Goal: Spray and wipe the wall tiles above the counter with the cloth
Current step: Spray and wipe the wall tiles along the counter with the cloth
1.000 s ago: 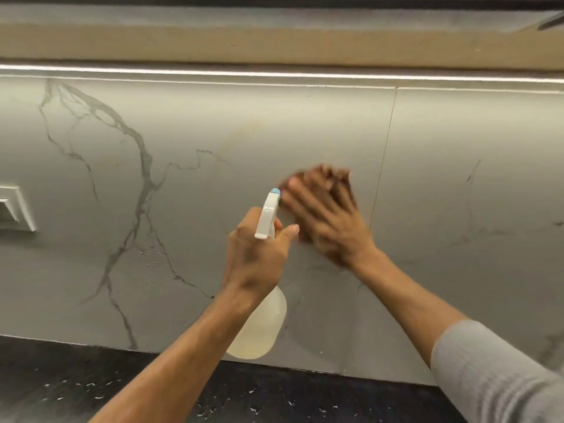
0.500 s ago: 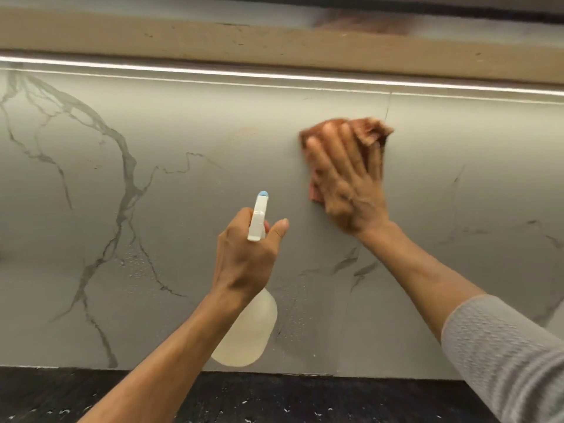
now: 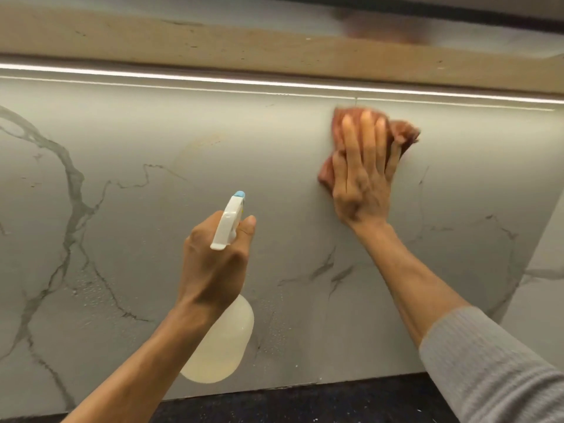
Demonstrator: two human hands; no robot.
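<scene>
Head view: my right hand [image 3: 363, 175] lies flat, pressing the cloth [image 3: 399, 132] on the wall tiles [image 3: 152, 132]; my left hand [image 3: 213, 264] grips the spray bottle [image 3: 222, 340], trigger finger hidden.

A home kitchen is suggested: a marble-veined tiled backsplash [image 3: 152, 209] is lit by an LED strip [image 3: 274, 83] set under what is probably a wall cabinet [image 3: 213, 41], and a dark speckled countertop [image 3: 335, 404] is seen along its lower edge.
</scene>
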